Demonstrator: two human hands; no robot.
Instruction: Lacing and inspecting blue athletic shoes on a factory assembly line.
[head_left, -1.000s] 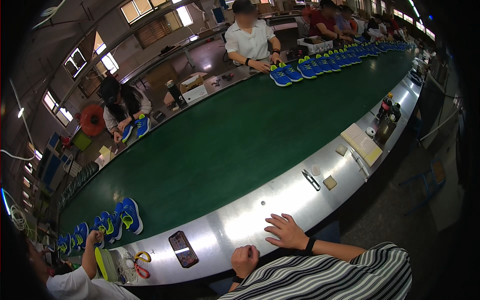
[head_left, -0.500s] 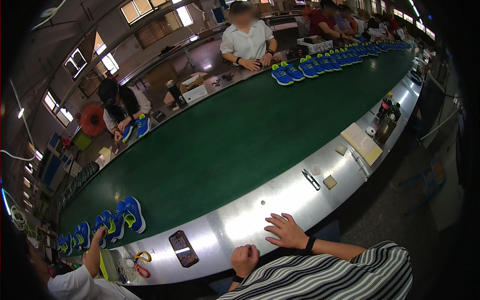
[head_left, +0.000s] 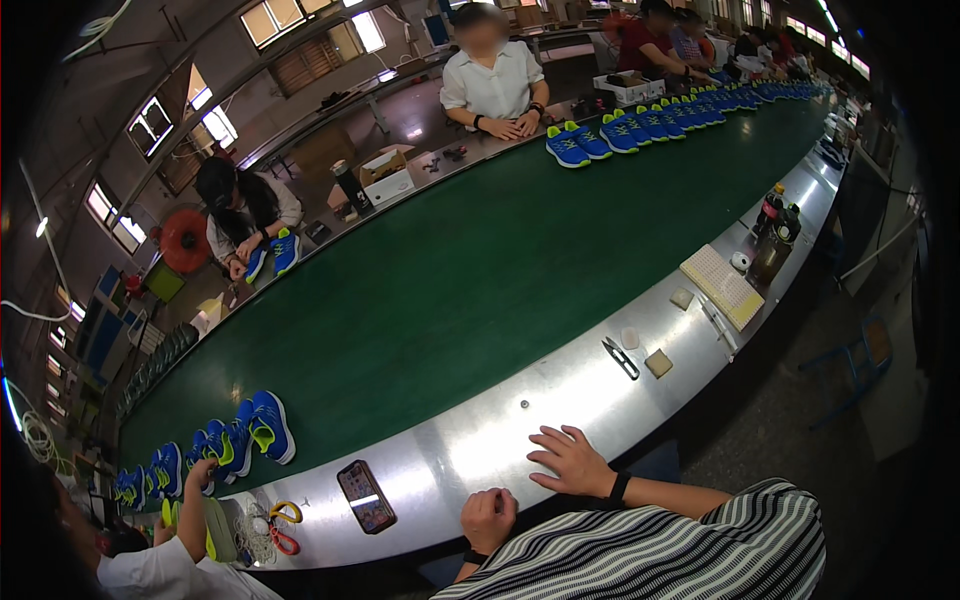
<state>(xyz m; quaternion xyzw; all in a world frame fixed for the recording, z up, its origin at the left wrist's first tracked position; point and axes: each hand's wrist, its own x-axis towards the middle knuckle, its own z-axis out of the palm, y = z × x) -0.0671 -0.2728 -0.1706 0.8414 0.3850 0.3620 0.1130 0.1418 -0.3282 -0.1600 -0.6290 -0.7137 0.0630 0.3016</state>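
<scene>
My left hand (head_left: pixel 489 520) rests loosely curled at the near edge of the metal ledge (head_left: pixel 440 490), and I see nothing in its fingers. To its right, my right hand (head_left: pixel 572 462) lies palm down on the ledge, fingers spread, touching only the metal. A phone (head_left: pixel 367 497) lies left of my hands. Beyond my right hand are a small round metal piece (head_left: pixel 525 404), black thread snips (head_left: pixel 621 359) and a tan square block (head_left: pixel 658 363).
A green conveyor belt (head_left: pixel 400 330) runs past the ledge. Blue shoes (head_left: pixel 268 428) stand near left; a long shoe row (head_left: pixel 625 132) recedes far right. A notepad (head_left: pixel 722 287) and bottles (head_left: pixel 772 245) sit at right. A co-worker's arm (head_left: pixel 195 505) reaches in at left; others sit across.
The shoes on the belt have shifted slightly toward the far right. At left, the co-worker's arm has moved and a yellow-green item now shows there. My hands have hardly moved.
</scene>
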